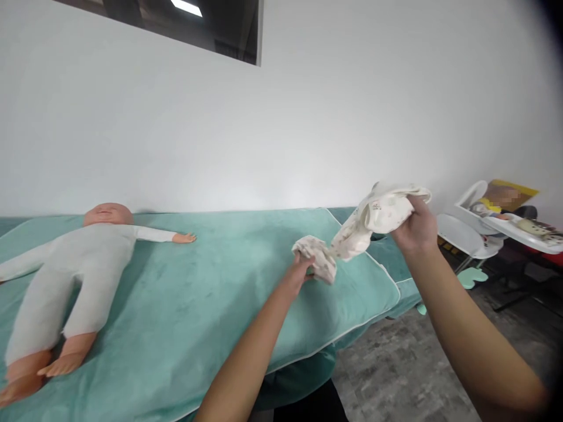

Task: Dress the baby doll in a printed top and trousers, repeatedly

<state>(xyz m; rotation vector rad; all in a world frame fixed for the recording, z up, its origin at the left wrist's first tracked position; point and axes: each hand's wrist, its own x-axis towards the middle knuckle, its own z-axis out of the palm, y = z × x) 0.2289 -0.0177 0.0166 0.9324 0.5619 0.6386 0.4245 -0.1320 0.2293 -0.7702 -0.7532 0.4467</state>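
Soft white cloth with a small print, which looks like a baby garment (369,220), is stretched between my two hands over the right part of the bed. My left hand (301,269) is closed on a bunched end of it, low over the green cover. Higher and to the right, my right hand (416,225) grips the larger, folded part. The two parts meet in the middle; whether they are one piece I cannot tell. A baby doll (83,252) in a pale suit lies on its back at the left, out of reach of both hands.
A green velvety cover (211,316) with white piping lies on the bed along a white wall (308,129). At the right stand a white high chair (472,234) and a tray (528,228) with things on it. The grey floor (387,363) shows below.
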